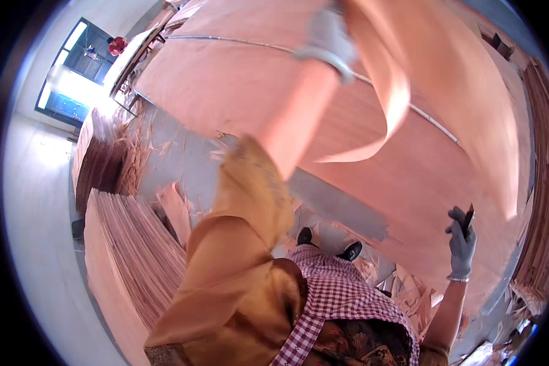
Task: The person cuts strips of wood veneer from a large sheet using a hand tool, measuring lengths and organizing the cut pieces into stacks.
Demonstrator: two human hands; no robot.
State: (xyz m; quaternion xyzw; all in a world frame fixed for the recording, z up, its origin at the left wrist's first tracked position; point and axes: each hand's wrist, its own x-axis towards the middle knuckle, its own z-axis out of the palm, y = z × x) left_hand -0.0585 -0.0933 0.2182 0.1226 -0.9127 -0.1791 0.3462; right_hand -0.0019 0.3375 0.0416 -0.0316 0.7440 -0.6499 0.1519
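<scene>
My left hand (330, 35), in a grey glove, reaches far forward over the broad pinkish wood veneer (238, 79). It is blurred by motion, and its fingertips are hidden at the top edge. From it a loose veneer sheet (463, 79) rises and curls in the air, its narrow end bending back over the layer below. At the right, my gloved right hand (462, 249) is closed around a short dark pointed knife (469, 220), tip up, above the veneer's near right part. A long thin pale rod (433, 122) lies across the veneer, partly covered by my left hand and the curl.
Tall veneer stacks stand at the near left (131, 256), the far left (97, 158) and along the right (540, 183). Torn veneer scraps (412, 293) litter the floor by my shoes (350, 251). Another person in red (117, 46) is near a window at the far left.
</scene>
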